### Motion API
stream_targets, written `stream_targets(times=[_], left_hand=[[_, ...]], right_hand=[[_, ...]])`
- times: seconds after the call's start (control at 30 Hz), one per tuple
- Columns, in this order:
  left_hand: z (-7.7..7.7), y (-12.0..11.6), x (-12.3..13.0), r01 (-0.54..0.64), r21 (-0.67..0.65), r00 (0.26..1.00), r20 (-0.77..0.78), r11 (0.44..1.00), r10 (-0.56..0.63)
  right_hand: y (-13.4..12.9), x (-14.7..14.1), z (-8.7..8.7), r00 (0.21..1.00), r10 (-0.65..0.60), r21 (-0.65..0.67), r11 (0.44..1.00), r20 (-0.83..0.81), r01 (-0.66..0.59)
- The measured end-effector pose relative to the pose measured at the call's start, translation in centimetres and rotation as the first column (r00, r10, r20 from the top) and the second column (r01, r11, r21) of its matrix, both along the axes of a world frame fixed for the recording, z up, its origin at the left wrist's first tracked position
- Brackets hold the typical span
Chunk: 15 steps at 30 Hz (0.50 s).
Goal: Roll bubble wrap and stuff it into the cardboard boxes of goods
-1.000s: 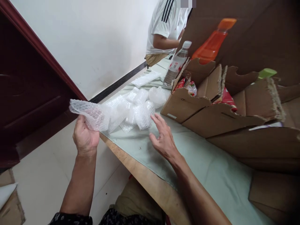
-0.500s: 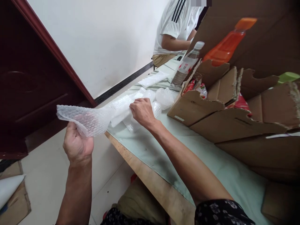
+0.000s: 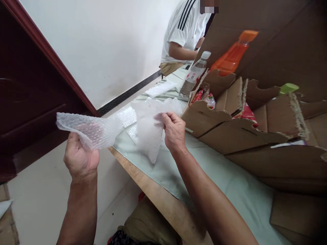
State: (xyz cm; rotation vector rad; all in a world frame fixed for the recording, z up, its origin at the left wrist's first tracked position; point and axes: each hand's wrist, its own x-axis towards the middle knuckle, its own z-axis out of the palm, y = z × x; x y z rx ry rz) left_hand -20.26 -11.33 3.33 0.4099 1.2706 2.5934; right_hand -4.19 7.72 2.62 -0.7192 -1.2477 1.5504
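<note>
My left hand (image 3: 81,153) is closed on a clear bubble wrap bag (image 3: 102,134), held out past the table's corner; its fingers show through the plastic. My right hand (image 3: 175,131) pinches the edge of a second, whitish piece of bubble wrap (image 3: 148,129), which hangs tilted over the table. More bubble wrap (image 3: 127,115) lies behind these on the green cloth, partly covered. Farther back a flat bubble wrap piece (image 3: 161,88) rests alone.
Cardboard dividers (image 3: 219,117) hold red packets at the right. A clear bottle (image 3: 195,75) and an orange bottle (image 3: 231,56) stand by them. Another person (image 3: 180,34) in a white shirt sits beyond the table (image 3: 163,187). A dark red door (image 3: 33,92) is at the left.
My right hand has lifted a piece of bubble wrap from the pile and moved it right and toward me. My left hand keeps its bag, nearly unmoved. The view has shifted slightly.
</note>
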Motion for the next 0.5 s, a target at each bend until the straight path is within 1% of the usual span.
stream_targets(times=[0.03, 0.1, 0.13, 0.17, 0.2, 0.27, 0.3, 0.33, 0.37, 0.4, 0.43, 0.47, 0.5], left_hand=[[0.2, 0.1, 0.1, -0.01, 0.0, 1.0, 0.001, 1.0, 0.01], [0.5, 0.3, 0.5, -0.031, -0.022, 0.999, -0.038, 0.999, 0.03], [0.7, 0.5, 0.7, -0.067, -0.039, 0.995, -0.081, 0.997, 0.064], [0.8, 0.7, 1.0, -0.127, -0.049, 0.983, -0.138, 0.991, 0.119], [0.9, 1.0, 1.4, -0.204, -0.045, 0.96, -0.203, 0.978, 0.191], [1.0, 1.7, 2.1, -0.364, -0.023, 0.88, -0.336, 0.931, 0.336], [0.9, 2.1, 2.5, -0.4, -0.033, 0.841, -0.409, 0.916, 0.353], [0.6, 2.5, 2.8, -0.39, -0.081, 0.815, -0.494, 0.917, 0.303], [0.2, 3.0, 3.0, -0.342, -0.172, 0.794, -0.579, 0.924, 0.186], [-0.5, 3.5, 3.2, -0.271, -0.298, 0.765, -0.644, 0.915, 0.017], [-1.4, 4.0, 3.3, -0.191, -0.436, 0.718, -0.673, 0.88, -0.178], [-2.4, 4.4, 3.3, -0.119, -0.563, 0.653, -0.665, 0.818, -0.363], [-3.4, 4.8, 3.4, -0.075, -0.666, 0.58, -0.635, 0.743, -0.51]], right_hand=[[-0.1, 0.0, -0.1, 0.999, 0.004, -0.058, 0.998, -0.034, -0.006], [-0.3, -0.3, -0.3, 0.997, 0.004, -0.117, 0.993, -0.074, -0.013], [-0.4, -0.7, -0.4, 0.997, 0.005, -0.126, 0.992, -0.082, -0.015], [-0.6, -1.1, -0.4, 0.997, 0.011, -0.124, 0.992, -0.082, -0.021], [-0.7, -1.6, -0.5, 0.997, 0.022, -0.112, 0.993, -0.072, -0.03], [-0.9, -2.4, -0.7, 0.999, 0.048, -0.039, 0.998, -0.005, -0.049], [-0.9, -2.6, -0.8, 0.997, 0.048, 0.025, 0.998, 0.06, -0.049], [-0.8, -2.4, -0.8, 0.99, 0.028, 0.104, 0.994, 0.141, -0.043], [-0.6, -2.0, -0.9, 0.974, -0.016, 0.196, 0.98, 0.228, -0.03], [-0.3, -1.3, -0.8, 0.947, -0.077, 0.295, 0.955, 0.312, -0.019], [0.1, -0.3, -0.7, 0.91, -0.149, 0.395, 0.919, 0.387, -0.017], [0.6, 0.7, -0.5, 0.864, -0.223, 0.487, 0.873, 0.452, -0.029], [1.2, 1.7, -0.3, 0.809, -0.294, 0.567, 0.822, 0.509, -0.058]])
